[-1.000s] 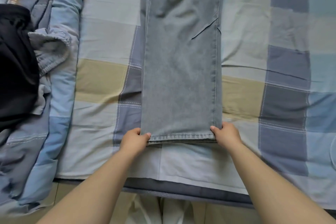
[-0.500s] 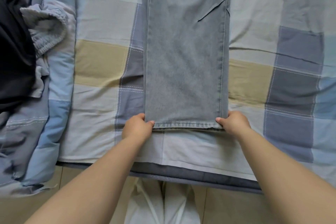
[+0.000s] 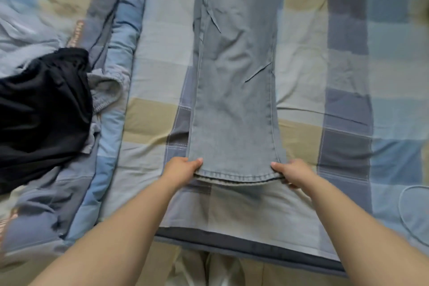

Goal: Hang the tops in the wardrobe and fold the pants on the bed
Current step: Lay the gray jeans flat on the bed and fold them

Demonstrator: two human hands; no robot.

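Note:
Light blue jeans [image 3: 234, 90] lie lengthwise on the checked bed sheet [image 3: 343, 100], one leg stacked on the other, the waist end out of view at the top. My left hand [image 3: 181, 169] pinches the left corner of the leg hems. At the right corner, my right hand [image 3: 292, 172] pinches the same hems. The hem edge is raised slightly off the sheet near the bed's front edge.
A black garment [image 3: 39, 109] and a grey garment [image 3: 104, 93] lie piled on a blue patchwork quilt [image 3: 109, 169] at the left. The bed's dark front edge [image 3: 255, 246] runs below my arms, with the floor beneath.
Both hands keep their grip on the hems, which now lift slightly off the sheet. My view has tilted up, showing more of the jeans and the quilt.

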